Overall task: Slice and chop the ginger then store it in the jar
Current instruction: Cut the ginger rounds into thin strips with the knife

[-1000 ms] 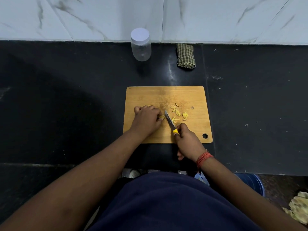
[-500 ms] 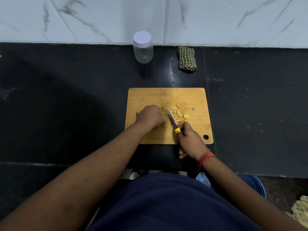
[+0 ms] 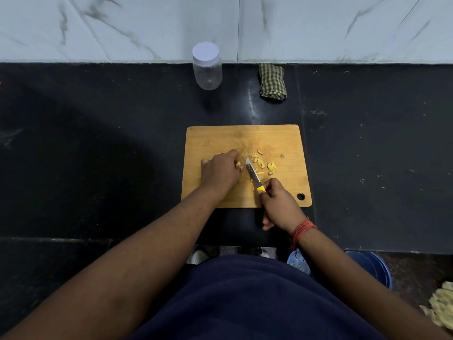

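A wooden cutting board (image 3: 213, 141) lies on the black counter in front of me. My left hand (image 3: 219, 171) rests on it, fingers curled over a small yellow ginger piece (image 3: 237, 164) that barely shows. My right hand (image 3: 279, 202) grips the yellow handle of a small knife (image 3: 252, 174), whose blade points up-left, just right of my left fingers. Several cut ginger bits (image 3: 266, 164) are scattered to the right of the blade. A clear plastic jar (image 3: 207, 67) with a white lid stands shut at the back wall.
A folded green checked cloth (image 3: 272, 82) lies right of the jar by the marble wall. A blue bucket (image 3: 367, 266) stands below the counter edge at lower right, with pale scraps (image 3: 441, 307) on the floor beside it.
My left hand has curled tighter over the ginger. The knife has shifted slightly, staying just right of my left fingers. The camera view moved a little.
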